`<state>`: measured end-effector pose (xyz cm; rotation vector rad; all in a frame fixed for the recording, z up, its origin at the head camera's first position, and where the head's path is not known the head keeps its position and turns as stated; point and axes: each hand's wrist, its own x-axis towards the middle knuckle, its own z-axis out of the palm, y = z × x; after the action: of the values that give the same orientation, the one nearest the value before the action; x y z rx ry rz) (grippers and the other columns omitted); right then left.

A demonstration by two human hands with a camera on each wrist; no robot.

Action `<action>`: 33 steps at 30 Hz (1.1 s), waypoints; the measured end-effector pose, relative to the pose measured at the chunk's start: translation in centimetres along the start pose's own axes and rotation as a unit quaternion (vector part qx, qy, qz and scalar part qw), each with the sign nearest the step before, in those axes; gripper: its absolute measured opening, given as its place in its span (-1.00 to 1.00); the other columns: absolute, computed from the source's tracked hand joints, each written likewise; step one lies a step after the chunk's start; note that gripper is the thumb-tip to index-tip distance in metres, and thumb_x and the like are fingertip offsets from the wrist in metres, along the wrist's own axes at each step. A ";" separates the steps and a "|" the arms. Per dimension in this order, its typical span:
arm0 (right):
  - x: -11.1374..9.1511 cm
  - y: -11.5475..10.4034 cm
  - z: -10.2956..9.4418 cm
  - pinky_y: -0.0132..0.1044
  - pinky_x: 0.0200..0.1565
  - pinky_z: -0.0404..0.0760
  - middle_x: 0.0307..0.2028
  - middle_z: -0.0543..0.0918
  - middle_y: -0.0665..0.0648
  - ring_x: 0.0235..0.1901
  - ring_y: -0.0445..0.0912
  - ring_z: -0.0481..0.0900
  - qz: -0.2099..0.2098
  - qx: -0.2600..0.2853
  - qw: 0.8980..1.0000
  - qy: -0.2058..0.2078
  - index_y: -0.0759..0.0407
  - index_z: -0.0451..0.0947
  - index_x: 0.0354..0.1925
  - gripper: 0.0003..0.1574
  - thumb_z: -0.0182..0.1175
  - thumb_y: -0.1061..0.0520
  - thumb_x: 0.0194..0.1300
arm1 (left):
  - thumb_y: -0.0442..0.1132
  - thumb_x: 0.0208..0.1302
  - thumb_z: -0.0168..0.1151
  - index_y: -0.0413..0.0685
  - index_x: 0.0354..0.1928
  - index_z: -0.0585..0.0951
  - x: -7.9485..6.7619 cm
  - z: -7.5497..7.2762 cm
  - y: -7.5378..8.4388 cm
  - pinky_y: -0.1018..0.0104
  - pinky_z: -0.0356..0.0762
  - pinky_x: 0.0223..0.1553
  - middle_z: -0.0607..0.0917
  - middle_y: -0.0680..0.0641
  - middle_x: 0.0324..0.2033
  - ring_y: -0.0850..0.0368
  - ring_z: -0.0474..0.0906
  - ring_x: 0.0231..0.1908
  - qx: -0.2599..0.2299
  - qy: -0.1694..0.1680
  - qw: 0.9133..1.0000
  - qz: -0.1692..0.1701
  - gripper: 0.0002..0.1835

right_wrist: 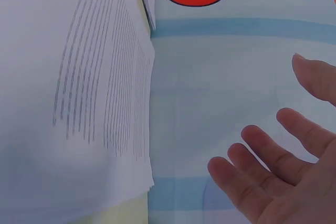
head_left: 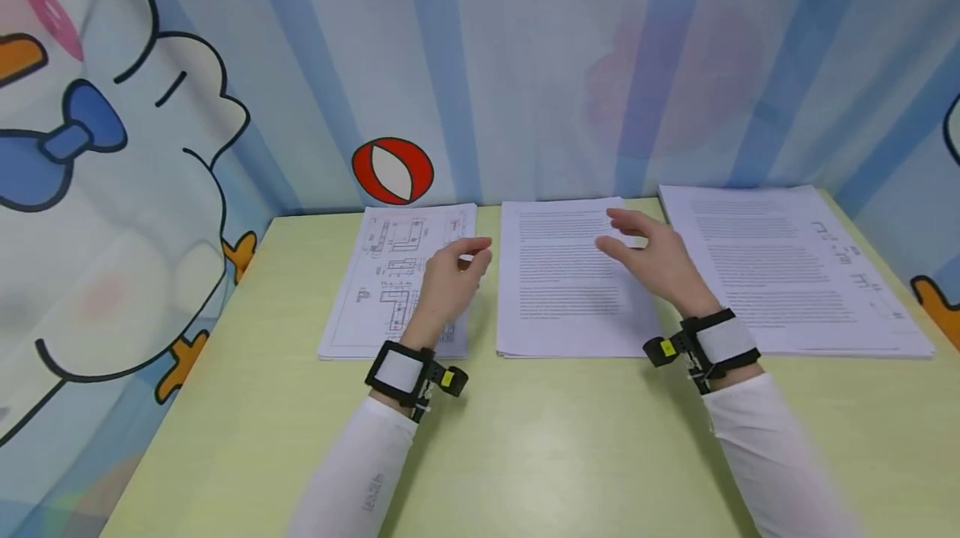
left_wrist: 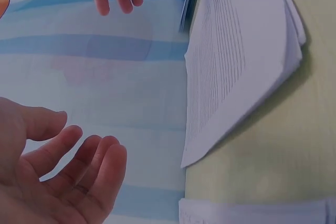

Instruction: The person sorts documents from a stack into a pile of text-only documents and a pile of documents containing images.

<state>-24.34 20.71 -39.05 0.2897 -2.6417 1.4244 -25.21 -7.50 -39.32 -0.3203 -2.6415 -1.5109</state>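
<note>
Above the left stack of drawing sheets (head_left: 352, 321) hovers my left hand (head_left: 453, 279), its fingers loosely bent with nothing between them. My right hand (head_left: 660, 263) hangs over the right side of the middle stack of printed text pages (head_left: 558, 271), thumb and fingers apart and holding nothing. In the left wrist view the left hand (left_wrist: 73, 171) shows a relaxed curl beside the middle stack (left_wrist: 231, 61). The right wrist view has the right hand (right_wrist: 278, 166) with spread, gently bent fingers, apart from the pages (right_wrist: 105, 77).
A wider stack of text and drawing pages (head_left: 780, 271) lies at the right of the pale yellow table (head_left: 525, 446). Narrow strips of table separate the stacks. Behind the table's back edge hangs a striped blue cartoon curtain (head_left: 525, 62).
</note>
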 end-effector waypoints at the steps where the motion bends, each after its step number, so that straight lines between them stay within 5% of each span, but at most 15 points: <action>1: -0.2 0.3 -0.5 0.15 0.17 0.37 0.28 0.37 0.31 0.25 0.18 0.31 0.005 0.000 1.000 0.002 0.12 0.26 0.33 -0.16 0.16 -0.22 0.20 | -0.13 0.34 0.06 -0.02 0.08 0.57 0.1 0.6 0.3 0.29 0.56 -0.35 0.69 -0.12 -0.14 -0.08 0.60 -0.22 -0.015 -0.011 1.000 -0.002 -0.67; 14: -2.5 4.0 -5.7 0.29 0.18 0.19 0.32 0.22 0.49 0.30 0.35 0.13 0.030 -0.089 0.995 0.014 0.24 0.07 0.40 -0.06 0.12 -0.20 0.25 | -0.20 0.35 0.06 -0.08 0.09 0.57 1.3 7.3 3.7 0.21 0.65 -0.26 0.65 -0.20 -0.16 -0.13 0.62 -0.23 -0.086 -0.091 0.992 -0.030 -0.68; 22: -4.5 7.1 -8.1 0.38 0.14 0.10 0.36 0.08 0.52 0.29 0.45 0.02 0.063 -0.121 0.991 0.000 0.22 -0.05 0.44 0.00 0.04 -0.26 0.27 | -0.18 0.33 0.04 0.02 0.06 0.61 0.6 12.6 3.8 0.35 0.53 -0.20 0.68 0.00 -0.05 0.19 0.59 -0.22 0.029 -0.116 0.993 0.004 -0.68; 29: -5.4 9.4 -10.9 0.43 0.01 0.16 0.35 -0.02 0.60 0.22 0.55 0.02 0.107 -0.142 0.984 -0.005 0.18 -0.22 0.46 0.08 -0.01 -0.31 0.27 | -0.21 0.29 0.06 -0.02 0.06 0.61 -0.1 16.4 5.0 0.50 0.48 -0.38 0.72 0.00 -0.22 0.30 0.63 -0.37 -0.017 -0.140 0.990 -0.019 -0.68; 33: -5.9 10.8 -12.4 0.47 -0.02 0.11 0.36 -0.13 0.63 0.21 0.59 -0.05 0.143 -0.141 0.979 -0.010 0.17 -0.34 0.46 0.13 -0.05 -0.34 0.27 | -0.21 0.26 0.09 0.00 0.07 0.60 -0.5 18.2 5.8 0.49 0.51 -0.28 0.74 0.01 -0.21 0.29 0.64 -0.27 -0.019 -0.144 0.989 -0.029 -0.66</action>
<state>-20.76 37.57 -42.22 -0.1120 -2.9472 1.0882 -22.85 10.91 -43.81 -0.5053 -2.8622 -1.6481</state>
